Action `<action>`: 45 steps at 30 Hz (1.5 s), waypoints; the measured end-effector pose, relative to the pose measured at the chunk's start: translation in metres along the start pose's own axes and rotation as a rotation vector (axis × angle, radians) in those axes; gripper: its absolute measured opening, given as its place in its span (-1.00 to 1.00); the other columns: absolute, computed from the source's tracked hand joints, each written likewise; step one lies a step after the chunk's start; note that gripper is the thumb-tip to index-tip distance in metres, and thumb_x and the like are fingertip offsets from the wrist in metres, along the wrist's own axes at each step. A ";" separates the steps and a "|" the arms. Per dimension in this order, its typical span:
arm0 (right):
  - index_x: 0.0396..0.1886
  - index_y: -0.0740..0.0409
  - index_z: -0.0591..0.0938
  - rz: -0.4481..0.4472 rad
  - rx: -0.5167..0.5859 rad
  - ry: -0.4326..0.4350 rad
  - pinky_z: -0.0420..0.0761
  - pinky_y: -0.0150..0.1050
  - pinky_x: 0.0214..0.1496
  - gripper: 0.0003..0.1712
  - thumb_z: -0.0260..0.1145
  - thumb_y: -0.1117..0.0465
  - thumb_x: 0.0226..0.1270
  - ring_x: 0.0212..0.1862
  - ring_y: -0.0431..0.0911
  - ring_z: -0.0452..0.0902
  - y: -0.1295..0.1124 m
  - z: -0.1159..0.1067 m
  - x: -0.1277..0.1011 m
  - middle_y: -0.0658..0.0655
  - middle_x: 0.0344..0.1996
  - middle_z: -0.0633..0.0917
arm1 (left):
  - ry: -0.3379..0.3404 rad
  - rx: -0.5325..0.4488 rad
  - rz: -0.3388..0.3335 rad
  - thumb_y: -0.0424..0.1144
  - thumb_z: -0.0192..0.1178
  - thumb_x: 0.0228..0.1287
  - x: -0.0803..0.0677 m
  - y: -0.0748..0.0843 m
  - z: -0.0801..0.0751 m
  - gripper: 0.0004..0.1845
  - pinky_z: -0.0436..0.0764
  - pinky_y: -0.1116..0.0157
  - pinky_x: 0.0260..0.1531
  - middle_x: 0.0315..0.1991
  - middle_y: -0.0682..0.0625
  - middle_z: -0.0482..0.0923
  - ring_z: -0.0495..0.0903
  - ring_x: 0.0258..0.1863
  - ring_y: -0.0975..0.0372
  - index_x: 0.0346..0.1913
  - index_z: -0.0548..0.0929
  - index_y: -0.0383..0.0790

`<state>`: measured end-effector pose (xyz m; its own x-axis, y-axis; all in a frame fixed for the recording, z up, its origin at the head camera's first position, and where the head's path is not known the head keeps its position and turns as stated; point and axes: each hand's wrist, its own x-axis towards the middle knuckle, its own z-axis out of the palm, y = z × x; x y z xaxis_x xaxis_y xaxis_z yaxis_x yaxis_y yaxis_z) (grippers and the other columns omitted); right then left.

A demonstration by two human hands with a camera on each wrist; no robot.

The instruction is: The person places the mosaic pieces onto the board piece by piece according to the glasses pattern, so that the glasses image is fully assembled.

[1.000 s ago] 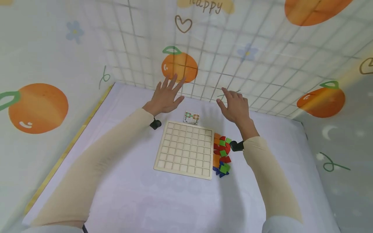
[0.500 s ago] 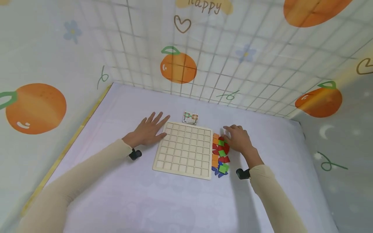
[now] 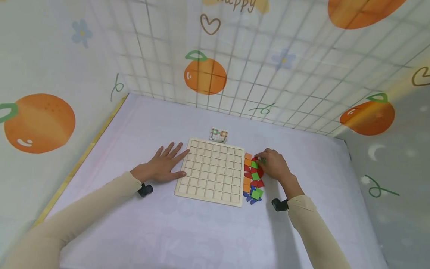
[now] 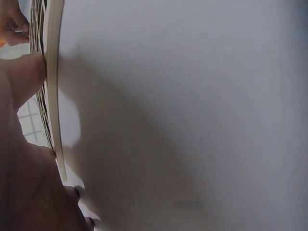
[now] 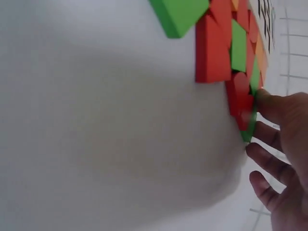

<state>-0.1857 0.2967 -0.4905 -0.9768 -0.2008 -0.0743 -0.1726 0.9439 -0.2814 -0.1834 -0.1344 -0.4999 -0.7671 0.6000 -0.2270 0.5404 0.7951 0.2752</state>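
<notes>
Fingers point(image 3: 259, 160) of the right hand point(image 3: 273, 166) curl onto the far end of the pile of coloured wooden shape pieces point(image 3: 254, 178), tips on a green piece point(image 5: 246, 126) at the pile's edge; can't tell if it's pinched or just touched. The pile sits directly under and nearward of those fingers, long axis running near-to-far along the right edge of the wooden grid board point(image 3: 212, 171). Right hand is much nearer the pile. Left hand point(image 3: 161, 166) lies flat, fingers straight, w/ thumb against the board's left edge. A small pattern card point(image 3: 218, 135) lies just beyond the board. All on a pale lilac table cover point(image 3: 188, 228); orange-print walls point(image 3: 302, 56) around.
</notes>
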 end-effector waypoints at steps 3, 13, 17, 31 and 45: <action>-0.04 0.12 0.73 0.044 0.080 -0.030 0.59 -0.03 -0.05 -0.74 0.40 0.20 0.30 -0.11 0.05 0.50 -0.002 -0.003 0.001 0.14 -0.19 0.65 | -0.013 -0.002 0.003 0.36 -0.07 0.37 -0.002 0.000 -0.001 -0.07 -0.22 -0.26 0.35 0.57 -0.19 -0.32 -0.37 0.51 -0.15 0.60 -0.11 -0.02; -0.22 0.11 0.71 0.096 0.244 -0.027 0.63 -0.08 -0.12 -0.86 0.44 0.19 0.28 -0.04 0.07 0.47 -0.008 -0.013 0.007 0.13 -0.20 0.66 | -0.014 0.005 -0.002 0.38 -0.12 0.38 -0.003 0.002 -0.001 -0.09 -0.26 -0.23 0.36 0.58 -0.17 -0.34 -0.39 0.51 -0.12 0.60 -0.13 0.00; -0.19 0.13 0.74 0.057 0.239 -0.019 0.63 -0.06 -0.05 -0.85 0.44 0.19 0.28 -0.02 0.07 0.49 -0.015 -0.013 0.013 0.13 -0.18 0.69 | -0.022 -0.007 -0.007 0.39 -0.14 0.38 -0.003 0.001 0.002 -0.08 -0.30 -0.24 0.36 0.57 -0.17 -0.38 -0.43 0.51 -0.12 0.60 -0.15 0.00; -0.17 0.19 0.75 -0.132 0.312 -0.040 0.62 -0.13 -0.11 -0.86 0.40 0.26 0.32 -0.22 -0.05 0.59 -0.057 -0.009 0.041 0.04 -0.33 0.73 | -0.025 -0.005 -0.002 0.43 -0.19 0.36 -0.002 -0.003 0.004 -0.06 -0.31 -0.24 0.35 0.58 -0.16 -0.41 -0.44 0.51 -0.11 0.60 -0.17 0.01; -0.20 0.12 0.81 -0.270 0.255 -0.136 0.60 -0.19 -0.15 -0.87 0.41 0.24 0.30 -0.23 -0.12 0.60 -0.089 0.005 0.059 -0.02 -0.29 0.72 | -0.015 -0.004 0.000 0.42 -0.17 0.36 -0.002 -0.004 0.005 -0.07 -0.36 -0.23 0.35 0.57 -0.16 -0.41 -0.45 0.51 -0.12 0.60 -0.17 0.02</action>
<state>-0.2269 0.1994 -0.4750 -0.8717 -0.4823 -0.0866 -0.3676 0.7604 -0.5354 -0.1824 -0.1382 -0.5054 -0.7617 0.6016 -0.2405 0.5395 0.7945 0.2789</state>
